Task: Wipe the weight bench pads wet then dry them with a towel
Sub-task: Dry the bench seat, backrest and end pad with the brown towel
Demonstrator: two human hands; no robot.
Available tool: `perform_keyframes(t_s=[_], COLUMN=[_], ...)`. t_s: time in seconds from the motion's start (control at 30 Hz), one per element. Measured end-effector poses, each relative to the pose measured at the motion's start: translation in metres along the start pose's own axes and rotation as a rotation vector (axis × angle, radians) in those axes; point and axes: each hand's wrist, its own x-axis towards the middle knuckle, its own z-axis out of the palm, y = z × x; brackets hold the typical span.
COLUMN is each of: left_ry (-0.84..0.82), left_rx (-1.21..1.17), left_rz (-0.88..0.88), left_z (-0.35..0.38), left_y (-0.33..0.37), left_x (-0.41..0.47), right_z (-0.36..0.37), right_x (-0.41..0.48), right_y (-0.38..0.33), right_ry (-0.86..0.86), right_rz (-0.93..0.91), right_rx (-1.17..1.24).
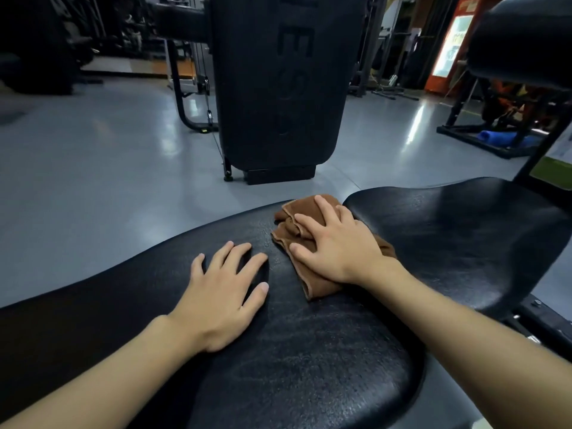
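Note:
A long black bench pad [278, 351] fills the lower part of the head view. A second black seat pad [458, 243] lies to its right, with a narrow gap between them. A crumpled brown towel [312, 283] sits on the long pad near its far right end. My right hand [337, 243] presses flat on the towel with fingers spread. My left hand [223, 292] rests flat on the bare pad just left of the towel, fingers spread, holding nothing.
A tall black weight-stack cover [275, 88] stands on the grey floor straight ahead. Another black padded machine [523, 41] is at the upper right, with a blue roller [495, 137] beneath it. An orange lit cabinet [448, 44] stands at the back right.

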Motion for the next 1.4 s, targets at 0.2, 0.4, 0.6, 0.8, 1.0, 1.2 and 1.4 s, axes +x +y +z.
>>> perform_keyframes(t_s=[0.2,0.4,0.6,0.8,1.0,1.2,1.4], left_ry=[-0.047,-0.041,-0.037,-0.049,-0.195,-0.257,-0.215], left_rx=[0.024,-0.014,-0.015,-0.049,0.014,-0.009,-0.012], left_rz=[-0.030,-0.046,-0.033,-0.035,-0.232,-0.288,-0.293], left_z=[-0.004,-0.004,-0.003,-0.015,-0.026,-0.016,-0.011], left_y=[0.002,0.003,0.003,-0.005,-0.049,-0.056,-0.054], left_x=[0.000,-0.003,-0.005,-0.008,-0.019,-0.026,-0.027], right_z=[-0.004,-0.008,-0.015,-0.017,-0.010,-0.003,-0.008], right_x=[0.043,-0.015,-0.100,-0.108,-0.035,0.057,0.111], right_y=[0.003,0.007,0.010,0.006,0.001,-0.003,-0.008], right_ry=[-0.079,-0.061,-0.046,-0.028,-0.012,-0.036,-0.151], right_rz=[-0.005,-0.016,-0.034,-0.032,-0.058,-0.047,-0.083], right_rx=[0.040,-0.002,-0.032,-0.075,-0.051,-0.025,0.013])
